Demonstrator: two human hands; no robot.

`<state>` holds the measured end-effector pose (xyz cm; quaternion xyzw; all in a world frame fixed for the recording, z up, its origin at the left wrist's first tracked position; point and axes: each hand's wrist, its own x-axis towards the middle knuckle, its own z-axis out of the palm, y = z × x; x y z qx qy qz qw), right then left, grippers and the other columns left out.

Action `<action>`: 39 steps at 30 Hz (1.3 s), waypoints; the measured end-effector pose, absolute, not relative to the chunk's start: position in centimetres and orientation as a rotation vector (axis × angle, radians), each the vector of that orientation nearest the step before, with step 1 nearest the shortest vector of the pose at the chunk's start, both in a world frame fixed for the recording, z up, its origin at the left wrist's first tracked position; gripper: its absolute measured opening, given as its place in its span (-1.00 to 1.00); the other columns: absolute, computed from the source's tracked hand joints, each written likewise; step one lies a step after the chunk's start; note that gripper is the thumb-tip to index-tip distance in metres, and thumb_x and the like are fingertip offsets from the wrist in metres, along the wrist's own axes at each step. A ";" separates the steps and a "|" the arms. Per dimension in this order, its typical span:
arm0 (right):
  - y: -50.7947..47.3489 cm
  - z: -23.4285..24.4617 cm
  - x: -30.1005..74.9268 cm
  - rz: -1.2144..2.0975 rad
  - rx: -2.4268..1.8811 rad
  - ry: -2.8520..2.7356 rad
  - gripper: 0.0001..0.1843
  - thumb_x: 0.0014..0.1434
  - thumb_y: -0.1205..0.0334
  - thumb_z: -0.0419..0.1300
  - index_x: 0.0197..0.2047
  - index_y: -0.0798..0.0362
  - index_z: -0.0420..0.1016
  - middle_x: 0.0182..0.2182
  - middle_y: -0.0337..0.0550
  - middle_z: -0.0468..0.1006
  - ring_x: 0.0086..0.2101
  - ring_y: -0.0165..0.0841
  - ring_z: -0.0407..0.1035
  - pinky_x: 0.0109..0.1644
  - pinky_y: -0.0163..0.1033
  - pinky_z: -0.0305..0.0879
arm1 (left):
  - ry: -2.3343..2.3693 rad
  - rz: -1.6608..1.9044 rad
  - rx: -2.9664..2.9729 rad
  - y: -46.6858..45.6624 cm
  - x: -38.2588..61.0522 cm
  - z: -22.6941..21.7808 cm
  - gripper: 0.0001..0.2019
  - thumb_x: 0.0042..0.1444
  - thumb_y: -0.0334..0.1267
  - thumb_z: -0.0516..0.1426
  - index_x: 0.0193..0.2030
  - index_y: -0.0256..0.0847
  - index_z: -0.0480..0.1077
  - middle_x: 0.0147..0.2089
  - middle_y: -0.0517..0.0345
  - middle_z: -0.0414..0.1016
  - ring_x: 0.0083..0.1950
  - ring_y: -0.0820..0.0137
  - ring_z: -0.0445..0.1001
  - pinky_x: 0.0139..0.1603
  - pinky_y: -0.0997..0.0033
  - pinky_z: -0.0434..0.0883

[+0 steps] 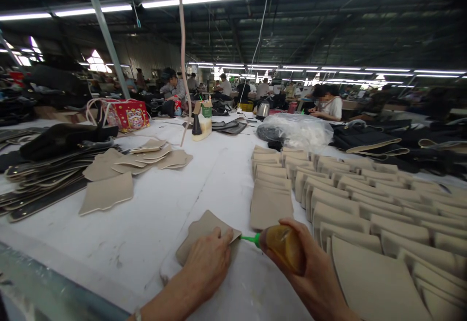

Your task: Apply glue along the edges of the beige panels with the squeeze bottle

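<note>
While sideways, bottle (286,249) at beige panel (202,228).

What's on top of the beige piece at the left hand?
The left hand rests on the beige piece; the bottle has its green nozzle at the piece's right edge. The surface beneath the hand is hidden.

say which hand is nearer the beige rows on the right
Right. The right hand, gripping the bottle, is beside the near left edge of the rows; the left hand is farther left, on a separate piece.
</note>
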<state>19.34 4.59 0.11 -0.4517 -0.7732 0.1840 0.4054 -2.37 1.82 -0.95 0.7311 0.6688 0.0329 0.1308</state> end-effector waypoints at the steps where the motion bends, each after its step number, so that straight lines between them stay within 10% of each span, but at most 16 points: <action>1: 4.5 0.1 19.4 0.483 -1.141 -1.953 -0.54 0.10 0.04 0.25 0.03 -0.08 0.23 -0.17 -0.17 0.48 -0.28 -0.23 0.46 -0.21 -0.21 0.40 | 1.941 0.095 2.123 1.8 -2.3 -0.9 -0.58 0.22 -0.33 -0.16 0.18 -0.02 0.21 -0.12 0.06 0.43 -0.21 0.23 0.50 -0.22 0.26 0.38; 39: 3.1 -0.8 19.8 0.970 -1.189 -1.699 -0.50 0.04 -0.05 0.26 -0.01 -0.05 0.29 -0.25 -0.22 0.49 -0.31 -0.24 0.41 -0.22 -0.25 0.32 | 1.786 0.239 2.113 1.4 -3.9 -0.6 -0.56 0.29 -0.22 -0.21 0.26 0.07 0.16 -0.16 0.12 0.39 -0.19 0.29 0.48 -0.14 0.33 0.35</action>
